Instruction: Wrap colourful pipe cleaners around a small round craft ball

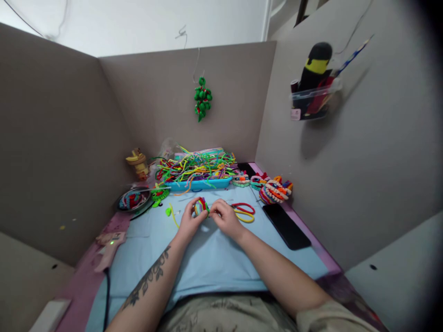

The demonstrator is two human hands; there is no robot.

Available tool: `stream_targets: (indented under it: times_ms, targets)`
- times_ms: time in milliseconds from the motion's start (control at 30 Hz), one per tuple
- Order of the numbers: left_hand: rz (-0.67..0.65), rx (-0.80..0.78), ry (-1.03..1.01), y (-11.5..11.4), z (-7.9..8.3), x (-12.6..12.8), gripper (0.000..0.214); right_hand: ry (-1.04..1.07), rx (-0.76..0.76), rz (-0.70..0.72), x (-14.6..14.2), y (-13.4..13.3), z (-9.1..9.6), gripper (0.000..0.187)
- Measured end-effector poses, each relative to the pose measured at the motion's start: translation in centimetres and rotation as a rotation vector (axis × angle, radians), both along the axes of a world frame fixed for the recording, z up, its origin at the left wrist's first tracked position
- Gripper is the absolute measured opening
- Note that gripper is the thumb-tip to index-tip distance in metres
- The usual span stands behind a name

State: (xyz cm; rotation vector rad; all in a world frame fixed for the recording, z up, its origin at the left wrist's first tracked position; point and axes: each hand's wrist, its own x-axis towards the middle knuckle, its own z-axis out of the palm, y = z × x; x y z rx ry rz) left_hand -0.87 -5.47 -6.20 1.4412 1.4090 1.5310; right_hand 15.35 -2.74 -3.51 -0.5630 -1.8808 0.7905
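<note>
Striped in red, purple, yellow and pale colours, a small rounded piece (pixel 200 206) is between the two hands, above the blue sheet (pixel 221 267) which covers the middle of the bench (pixel 81 286). The left hand (pixel 190 217) is grasping this piece, with its fingers around the left side and the thumb below. The right hand (pixel 225 217) is at the right edge of the piece, near a green part; its fingers are bent together, but I cannot tell whether they are grasping something.

Just beside the right hand lie scissors (pixel 246 212) with one red and one yellow handle. Farther to the right is a dark phone (pixel 287 227), lying flat. A yellow strip (pixel 173 215) lies near the left hand. Behind the hands, a blue tray (pixel 211 184) carries a tangled heap of many-coloured fuzzy stems (pixel 200 166). On the left side rests a pink glue gun (pixel 110 249) with a green light.
</note>
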Motion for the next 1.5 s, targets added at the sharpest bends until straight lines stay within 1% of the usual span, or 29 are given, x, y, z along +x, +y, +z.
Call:
stream_targets:
  times_ms: [67,167,300,433,533,600,700,833,900,1033,1133,1167,1233,1300,1333,1400,1500]
  targets:
    - [-0.053,-0.016,-0.023,-0.1,0.1,0.0,0.054,0.066,-0.15,0.016,0.1,0.4,-0.1,0.003]
    - [-0.074,-0.025,-0.005,-0.4,0.4,0.1,0.057,0.177,-0.417,0.014,0.0,1.4,-0.6,0.021]
    - [-0.059,-0.028,0.108,-0.7,0.9,0.3,0.057,0.183,-0.688,0.1,-0.3,2.1,-1.1,0.03]
    - [-0.106,0.032,0.18,-1.1,1.2,0.7,0.054,0.193,-0.879,0.172,-0.5,1.9,-0.9,0.03]
    - [-0.134,0.057,0.206,-1.4,1.3,1.0,0.055,0.196,-0.95,0.215,-0.4,2.0,-0.9,0.026]
    - [-0.14,0.051,0.225,-1.6,1.4,1.1,0.055,0.192,-0.951,0.227,-0.3,2.1,-1.0,0.024]
    - [-0.129,0.054,0.252,-1.7,1.4,1.1,0.055,0.167,-0.906,0.224,-0.2,2.2,-1.0,0.023]
    - [-0.128,0.071,0.274,-1.6,1.2,0.8,0.055,0.123,-0.839,0.194,0.0,2.4,-1.0,0.023]
    - [-0.138,0.074,0.282,-1.5,1.1,0.7,0.055,0.112,-0.833,0.181,0.0,2.5,-1.0,0.023]
    - [-0.13,0.064,0.305,-1.1,1.0,0.6,0.055,0.099,-0.853,0.167,0.1,2.7,-1.4,0.029]
    - [-0.065,0.044,0.293,-0.8,1.1,0.4,0.053,0.159,-0.854,0.112,0.1,2.8,-1.5,0.038]
    - [-0.038,0.03,0.279,-0.7,1.2,0.3,0.053,0.191,-0.822,0.108,0.1,2.7,-1.4,0.04]
    - [0.005,0.002,0.253,-0.7,1.3,0.1,0.053,0.215,-0.686,0.14,0.2,2.5,-1.0,0.036]
    - [0.022,-0.005,0.24,-0.6,1.4,0.0,0.053,0.162,-0.528,0.162,0.3,2.1,-0.6,0.029]
    - [0.02,0.001,0.239,-0.7,1.4,0.0,0.053,0.121,-0.459,0.147,0.3,1.9,-0.3,0.022]
    - [-0.007,0.016,0.25,-0.8,1.5,0.0,0.052,0.065,-0.349,0.084,0.5,1.7,0.1,0.008]
    - [-0.134,0.019,0.292,-1.1,1.7,0.3,0.051,0.085,-0.236,0.009,0.9,1.8,0.5,0.007]
